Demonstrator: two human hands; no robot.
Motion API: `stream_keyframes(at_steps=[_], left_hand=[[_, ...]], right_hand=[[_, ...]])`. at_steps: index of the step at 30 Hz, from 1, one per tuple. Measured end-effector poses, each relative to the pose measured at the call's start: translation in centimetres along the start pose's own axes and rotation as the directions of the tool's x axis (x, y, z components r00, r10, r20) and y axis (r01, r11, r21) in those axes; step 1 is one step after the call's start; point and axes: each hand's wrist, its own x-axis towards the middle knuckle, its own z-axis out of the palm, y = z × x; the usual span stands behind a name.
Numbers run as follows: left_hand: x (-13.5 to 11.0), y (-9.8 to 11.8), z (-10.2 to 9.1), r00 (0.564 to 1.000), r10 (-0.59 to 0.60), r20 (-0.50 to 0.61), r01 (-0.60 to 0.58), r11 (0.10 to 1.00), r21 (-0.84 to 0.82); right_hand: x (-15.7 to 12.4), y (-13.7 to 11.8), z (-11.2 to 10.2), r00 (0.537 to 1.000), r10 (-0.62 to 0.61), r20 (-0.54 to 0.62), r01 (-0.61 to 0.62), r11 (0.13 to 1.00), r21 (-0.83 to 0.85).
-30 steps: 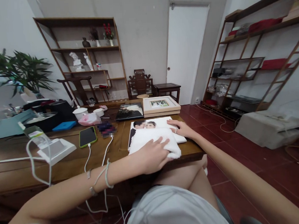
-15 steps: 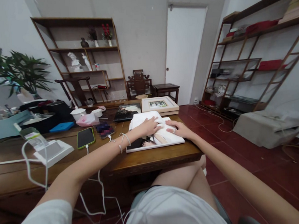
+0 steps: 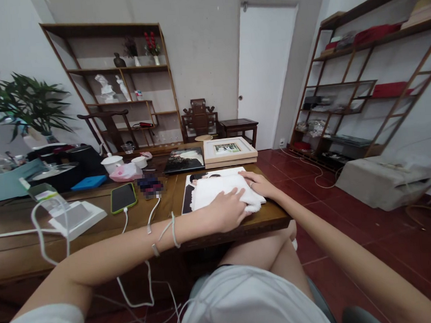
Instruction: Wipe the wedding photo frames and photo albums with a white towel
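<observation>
A folded white towel (image 3: 210,189) lies over a photo panel (image 3: 187,198) near the table's front edge. My left hand (image 3: 227,212) presses down on the towel at its near side, fingers bent into the cloth, which bunches at the right. Flat on the panel's right part rests my right hand (image 3: 260,184), fingers stretched out and a ring showing. Part of a pictured person in dark clothes shows at the panel's upper left; the towel covers most of the rest.
Behind the panel lie a dark photo print (image 3: 184,160) and a pale framed picture (image 3: 229,150). Leftward on the table (image 3: 131,224) are a green-edged phone (image 3: 123,198) with a white cable, a blue box (image 3: 89,182) and a white stand (image 3: 79,218). Cables hang over the front edge.
My left hand has moved toward me, dragging the towel down over the panel's near edge. The panel's top is more exposed. My right hand stays at the right side.
</observation>
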Motion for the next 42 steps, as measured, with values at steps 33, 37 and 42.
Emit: stream_keyframes(at_steps=[33, 37, 42], left_hand=[[5.5, -5.6, 1.5, 0.984, -0.154, 0.089, 0.157, 0.987, -0.028], [7.9, -8.0, 2.8, 0.991, -0.13, -0.041, 0.128, 0.991, -0.047], [8.7, -7.3, 3.2, 0.99, -0.136, -0.023, 0.136, 0.99, -0.028]], right_hand=[[0.0, -0.7, -0.3, 0.999, 0.03, 0.016, -0.03, 0.999, 0.033], [0.3, -0.4, -0.4, 0.989, 0.151, -0.001, -0.148, 0.973, 0.179], [0.7, 0.0, -0.3, 0.916, 0.395, -0.071, -0.277, 0.751, 0.6]])
